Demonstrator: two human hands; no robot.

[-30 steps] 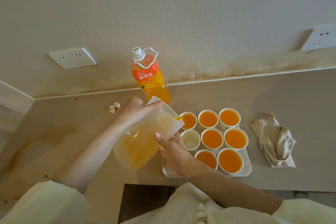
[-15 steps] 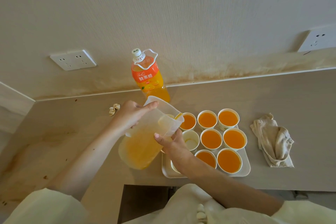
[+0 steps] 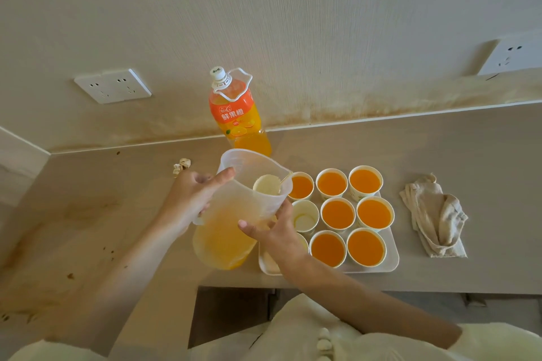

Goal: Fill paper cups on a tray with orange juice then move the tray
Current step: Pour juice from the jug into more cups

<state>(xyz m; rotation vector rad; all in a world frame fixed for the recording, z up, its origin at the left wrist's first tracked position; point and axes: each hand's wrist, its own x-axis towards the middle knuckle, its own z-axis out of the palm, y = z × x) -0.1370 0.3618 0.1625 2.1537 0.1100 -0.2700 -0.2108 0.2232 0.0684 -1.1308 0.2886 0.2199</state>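
— Your hands?
— My left hand (image 3: pixel 190 202) grips the tilted jug (image 3: pixel 225 240), thumb at its rim; my right hand (image 3: pixel 275 233) curls at its spout side; gripping it or the pale cup (image 3: pixel 268 186) behind, I cannot tell.
— The cups?
— Rightward on the tray (image 3: pixel 394 261): one empty cup (image 3: pixel 305 215); seven full cups (image 3: pixel 337 214).

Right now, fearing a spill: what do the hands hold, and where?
Both hold the translucent plastic pitcher of orange juice: left hand grips its side near the rim, right hand clasps its wall under the spout.
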